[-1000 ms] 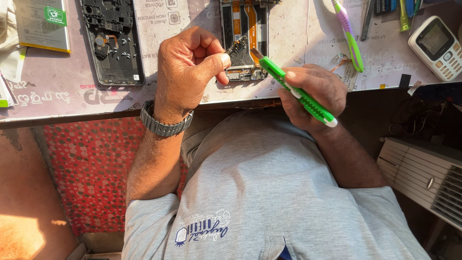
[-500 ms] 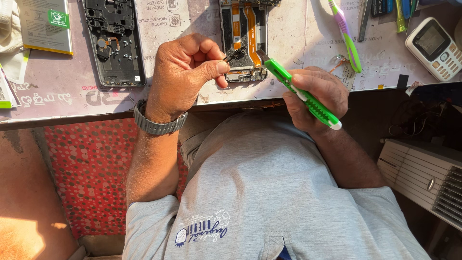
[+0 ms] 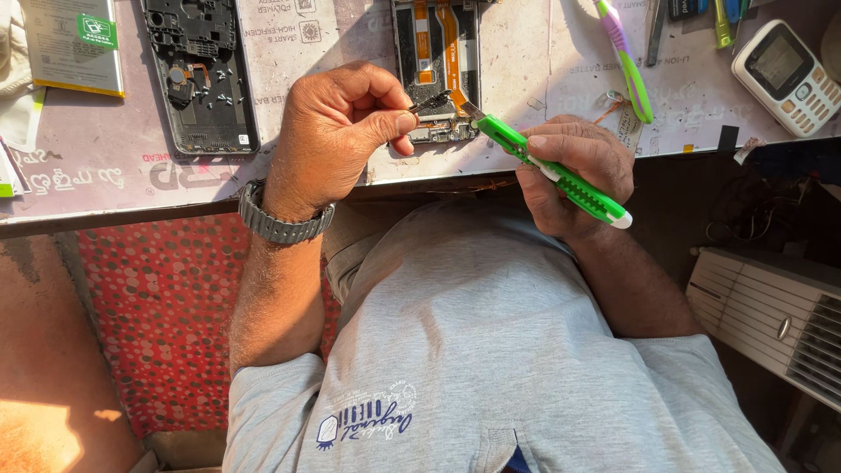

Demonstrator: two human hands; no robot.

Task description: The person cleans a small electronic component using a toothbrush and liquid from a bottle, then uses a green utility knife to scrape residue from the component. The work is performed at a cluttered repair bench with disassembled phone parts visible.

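Note:
My left hand [image 3: 337,131] pinches a small dark flat part [image 3: 431,102] between thumb and forefinger, just above the table's near edge. My right hand [image 3: 578,171] grips a green utility knife [image 3: 552,171], and its blade tip sits close to the small part. Right behind both lies an opened phone [image 3: 438,61] with orange flex cables showing. A metal watch [image 3: 276,223] is on my left wrist.
A black phone frame [image 3: 201,74] lies at the back left, next to a battery with a green label [image 3: 74,44]. A purple-green toothbrush [image 3: 626,57] and a white keypad phone [image 3: 784,66] are at the right. A white ribbed appliance [image 3: 771,320] stands low right.
My left hand has drawn the small part slightly away from the opened phone, toward me. The knife tip has stayed close to it. Both hands have shifted slightly in the view.

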